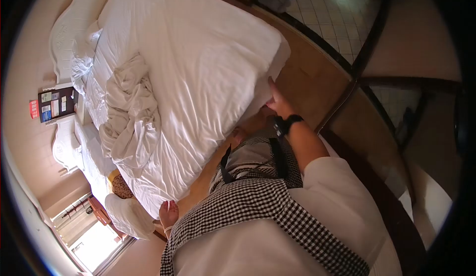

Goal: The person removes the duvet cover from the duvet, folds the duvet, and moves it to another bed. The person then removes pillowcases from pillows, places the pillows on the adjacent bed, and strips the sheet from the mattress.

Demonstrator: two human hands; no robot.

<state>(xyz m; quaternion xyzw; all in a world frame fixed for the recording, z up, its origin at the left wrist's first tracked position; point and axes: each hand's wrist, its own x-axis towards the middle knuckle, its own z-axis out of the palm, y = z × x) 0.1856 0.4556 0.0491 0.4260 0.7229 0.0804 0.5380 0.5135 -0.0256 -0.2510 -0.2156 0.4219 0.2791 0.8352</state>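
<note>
A large bed with a wrinkled white sheet fills the middle of the view. On it lies a crumpled heap of off-white bedding. My right hand, with a black watch on its wrist, is stretched out beside the foot of the bed, close to the hanging sheet. Its thumb stands apart and nothing shows in it. Low by the bed's near side is my left hand, its fingers loosely bent and apart, holding nothing visible. A black-and-white checked apron covers my front.
A second bed stands farther left, with a white pillow or bundle near it. Brown floor runs past the bed's foot toward dark-framed mirror or glass panels. A bright window is at the lower left.
</note>
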